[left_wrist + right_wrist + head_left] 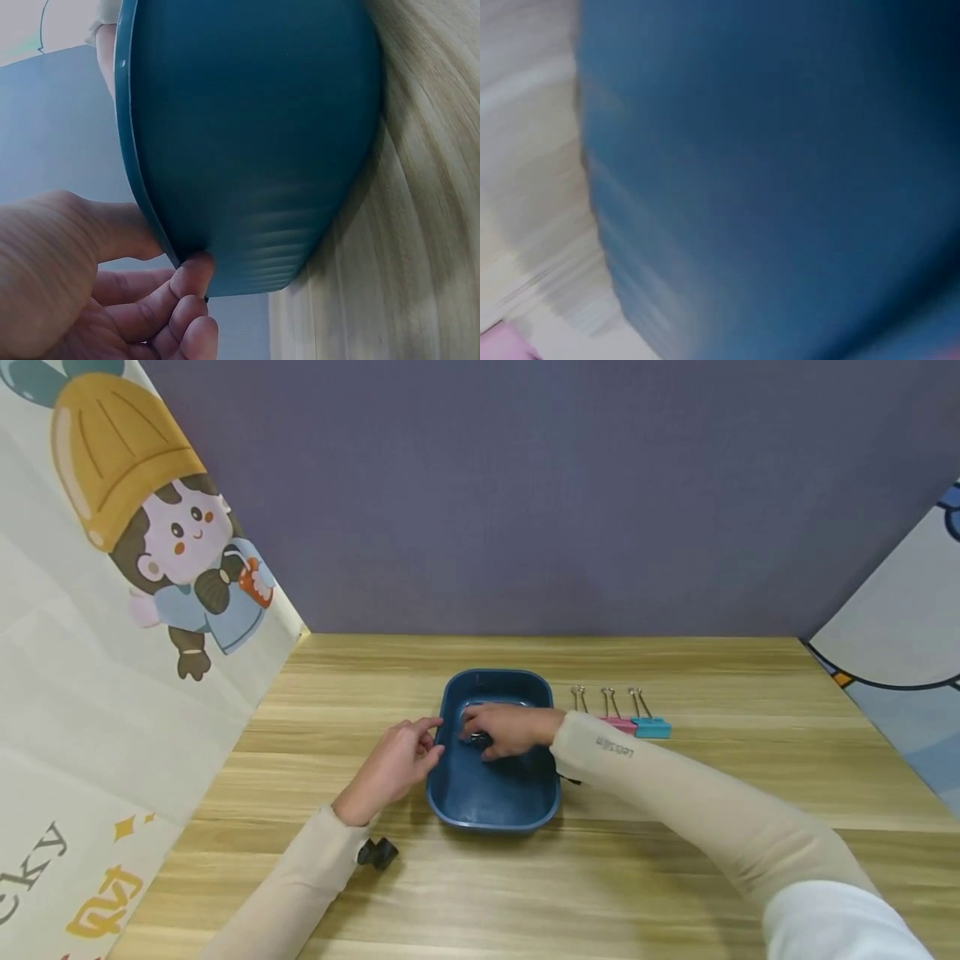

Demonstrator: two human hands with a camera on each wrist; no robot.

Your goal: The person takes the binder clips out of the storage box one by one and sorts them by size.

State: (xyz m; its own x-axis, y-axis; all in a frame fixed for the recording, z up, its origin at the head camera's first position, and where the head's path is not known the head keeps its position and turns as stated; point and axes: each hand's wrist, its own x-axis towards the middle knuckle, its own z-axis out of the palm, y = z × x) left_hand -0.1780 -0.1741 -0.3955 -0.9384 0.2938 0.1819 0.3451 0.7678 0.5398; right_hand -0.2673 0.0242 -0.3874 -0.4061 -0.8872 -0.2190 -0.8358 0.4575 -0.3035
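A deep blue plastic bin stands on the wooden table. My left hand pinches its left rim; in the left wrist view the thumb lies on one side of the bin wall and a fingertip on the other. My right hand reaches down inside the bin, fingers bent around a small shiny black object, mostly hidden by the hand. The right wrist view is filled by the blurred outer bin wall, with that hand's fingers out of sight.
Right of the bin, a pink binder clip and a light blue binder clip lie side by side. Another pair of silver clip handles shows beside them, its body behind my right sleeve. A dark panel rises behind the table.
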